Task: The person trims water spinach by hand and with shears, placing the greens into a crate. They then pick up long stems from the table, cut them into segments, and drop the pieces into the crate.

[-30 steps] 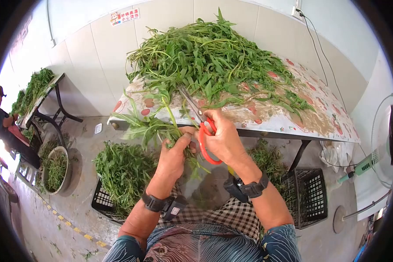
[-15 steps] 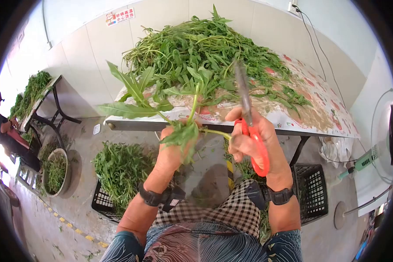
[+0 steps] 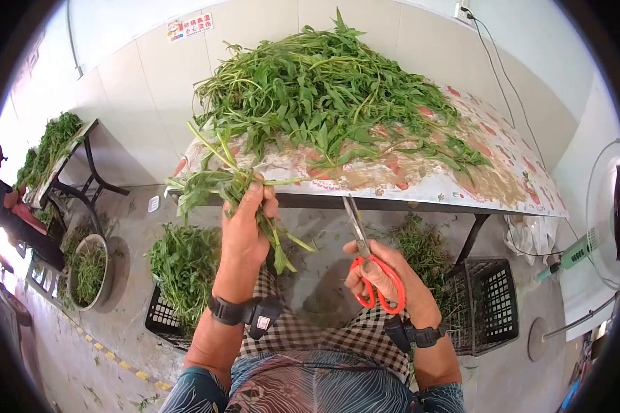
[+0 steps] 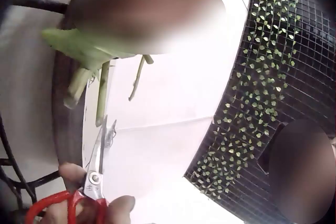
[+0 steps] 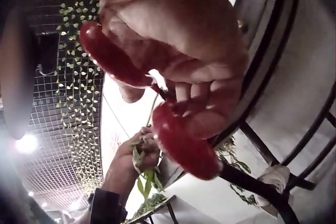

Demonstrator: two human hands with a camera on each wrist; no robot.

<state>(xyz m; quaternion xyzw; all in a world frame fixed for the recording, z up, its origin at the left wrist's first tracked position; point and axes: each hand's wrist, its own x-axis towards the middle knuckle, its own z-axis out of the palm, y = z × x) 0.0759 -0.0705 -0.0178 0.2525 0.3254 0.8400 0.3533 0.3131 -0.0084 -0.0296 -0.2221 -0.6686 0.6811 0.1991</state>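
Heaped greens on the table, before the wall.
Before the table, the left crate holds leafy stems; the right crate stands near the table's right leg. Farther left, a tub sits near a side table bearing another pile.
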